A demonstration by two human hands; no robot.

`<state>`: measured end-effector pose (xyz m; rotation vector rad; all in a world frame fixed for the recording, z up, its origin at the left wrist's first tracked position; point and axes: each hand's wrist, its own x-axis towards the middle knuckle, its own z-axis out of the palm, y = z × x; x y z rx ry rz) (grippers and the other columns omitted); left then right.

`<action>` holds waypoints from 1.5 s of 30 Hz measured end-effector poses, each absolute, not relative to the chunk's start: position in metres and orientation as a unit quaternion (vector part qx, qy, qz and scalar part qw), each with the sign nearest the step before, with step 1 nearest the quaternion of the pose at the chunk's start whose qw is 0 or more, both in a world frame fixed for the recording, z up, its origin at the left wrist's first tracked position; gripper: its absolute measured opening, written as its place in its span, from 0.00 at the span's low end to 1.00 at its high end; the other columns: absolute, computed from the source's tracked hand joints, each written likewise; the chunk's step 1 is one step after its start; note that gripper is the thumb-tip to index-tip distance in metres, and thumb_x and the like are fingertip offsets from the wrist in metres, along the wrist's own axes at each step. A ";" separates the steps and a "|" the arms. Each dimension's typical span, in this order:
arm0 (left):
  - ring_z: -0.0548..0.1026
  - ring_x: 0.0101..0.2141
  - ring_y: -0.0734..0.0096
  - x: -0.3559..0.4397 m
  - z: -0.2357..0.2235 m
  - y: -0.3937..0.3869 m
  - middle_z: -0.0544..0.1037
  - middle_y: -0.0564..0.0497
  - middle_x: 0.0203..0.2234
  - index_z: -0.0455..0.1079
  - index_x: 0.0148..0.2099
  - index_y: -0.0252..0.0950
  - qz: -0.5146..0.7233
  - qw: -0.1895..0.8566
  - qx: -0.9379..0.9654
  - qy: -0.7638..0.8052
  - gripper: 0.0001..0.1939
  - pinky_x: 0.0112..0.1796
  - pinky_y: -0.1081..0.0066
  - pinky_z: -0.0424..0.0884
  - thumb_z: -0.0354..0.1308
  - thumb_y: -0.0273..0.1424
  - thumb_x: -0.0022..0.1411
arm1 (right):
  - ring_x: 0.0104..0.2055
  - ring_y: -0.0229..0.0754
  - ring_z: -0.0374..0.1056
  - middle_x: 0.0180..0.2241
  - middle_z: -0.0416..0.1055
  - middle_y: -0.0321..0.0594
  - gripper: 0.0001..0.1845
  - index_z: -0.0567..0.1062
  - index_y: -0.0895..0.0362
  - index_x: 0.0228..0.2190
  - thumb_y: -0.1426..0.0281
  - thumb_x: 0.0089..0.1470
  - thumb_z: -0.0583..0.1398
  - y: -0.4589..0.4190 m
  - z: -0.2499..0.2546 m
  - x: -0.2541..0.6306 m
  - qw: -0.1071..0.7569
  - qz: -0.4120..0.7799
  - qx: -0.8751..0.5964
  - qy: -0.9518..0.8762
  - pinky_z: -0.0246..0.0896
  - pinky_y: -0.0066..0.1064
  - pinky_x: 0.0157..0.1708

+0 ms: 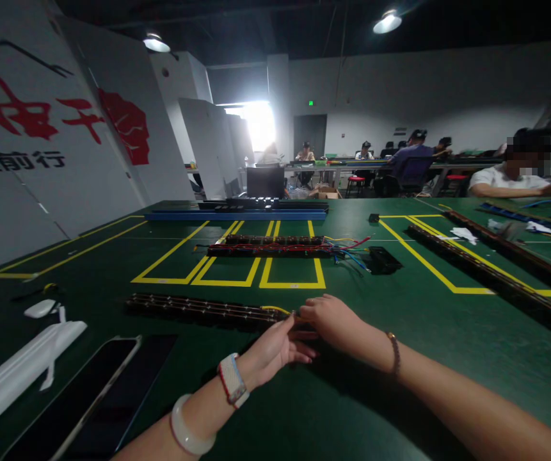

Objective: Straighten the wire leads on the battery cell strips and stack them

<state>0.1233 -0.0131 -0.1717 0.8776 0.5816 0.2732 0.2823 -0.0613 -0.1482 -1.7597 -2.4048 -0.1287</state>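
Observation:
A long dark strip of terminal blocks (198, 309) lies across the green table in front of me. My left hand (275, 349) and my right hand (330, 320) meet at its right end. A short yellow wire (275, 309) curves up from the strip toward them. The fingers of both hands are pinched together at that end; what they grip is too small to make out. My left wrist carries a watch and a pale bangle, my right wrist a thin bracelet.
A second wired strip (268, 245) with red, yellow and blue leads lies inside yellow tape boxes (237, 280). A small black block (384, 259) sits beside it. Two phones (97, 394) and a white case (20, 368) lie near left. Long strips (486, 269) run right; seated people (515, 179) work behind.

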 end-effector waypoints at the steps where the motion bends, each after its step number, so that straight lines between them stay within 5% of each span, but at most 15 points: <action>1: 0.75 0.27 0.71 0.124 -0.172 -0.013 0.74 0.40 0.40 0.61 0.47 0.31 0.137 0.854 0.415 0.281 0.15 0.29 0.73 0.67 0.41 0.36 0.68 | 0.32 0.38 0.65 0.32 0.71 0.39 0.06 0.73 0.56 0.35 0.73 0.54 0.59 -0.063 -0.148 0.277 0.062 -0.075 -0.572 -0.815 0.54 0.31 0.32; 10: 0.70 0.23 0.76 0.122 -0.169 -0.017 0.71 0.50 0.23 0.61 0.37 0.32 0.143 0.812 0.452 0.340 0.15 0.25 0.76 0.56 0.39 0.36 0.69 | 0.33 0.41 0.66 0.31 0.71 0.42 0.08 0.72 0.60 0.37 0.73 0.52 0.60 -0.070 -0.160 0.260 -0.005 -0.191 -0.533 -0.825 0.53 0.33 0.31; 19: 0.67 0.22 0.78 0.122 -0.169 -0.015 0.69 0.50 0.24 0.63 0.36 0.31 0.140 0.819 0.457 0.316 0.13 0.23 0.76 0.51 0.43 0.34 0.66 | 0.37 0.44 0.63 0.34 0.68 0.42 0.11 0.71 0.57 0.37 0.71 0.49 0.62 -0.075 -0.154 0.268 0.032 -0.190 -0.545 -0.816 0.55 0.35 0.34; 28: 0.67 0.21 0.79 0.124 -0.171 -0.014 0.69 0.52 0.24 0.63 0.37 0.31 0.155 0.833 0.412 0.335 0.12 0.23 0.77 0.54 0.44 0.34 0.67 | 0.36 0.44 0.66 0.35 0.70 0.43 0.11 0.72 0.60 0.39 0.74 0.52 0.58 -0.077 -0.151 0.261 -0.023 -0.135 -0.589 -0.796 0.57 0.35 0.36; 37: 0.70 0.26 0.78 0.122 -0.178 -0.008 0.73 0.45 0.42 0.65 0.47 0.31 0.146 0.864 0.398 0.272 0.21 0.23 0.78 0.55 0.52 0.45 0.62 | 0.29 0.37 0.64 0.28 0.70 0.40 0.04 0.73 0.60 0.30 0.76 0.52 0.57 -0.075 -0.121 0.277 0.043 -0.076 -0.620 -0.780 0.53 0.30 0.30; 42: 0.71 0.26 0.78 0.122 -0.173 -0.011 0.72 0.49 0.30 0.63 0.44 0.29 0.141 0.836 0.424 0.318 0.17 0.24 0.77 0.56 0.49 0.41 0.65 | 0.28 0.35 0.62 0.28 0.70 0.39 0.09 0.72 0.59 0.29 0.74 0.58 0.54 -0.061 -0.126 0.298 0.084 -0.056 -0.627 -0.773 0.52 0.27 0.30; 45: 0.71 0.25 0.78 0.122 -0.169 -0.013 0.73 0.47 0.33 0.61 0.43 0.30 0.138 0.825 0.433 0.336 0.14 0.24 0.77 0.56 0.45 0.38 0.67 | 0.29 0.35 0.62 0.29 0.69 0.39 0.08 0.72 0.60 0.29 0.74 0.57 0.54 -0.052 -0.142 0.303 0.074 -0.064 -0.611 -0.786 0.53 0.28 0.32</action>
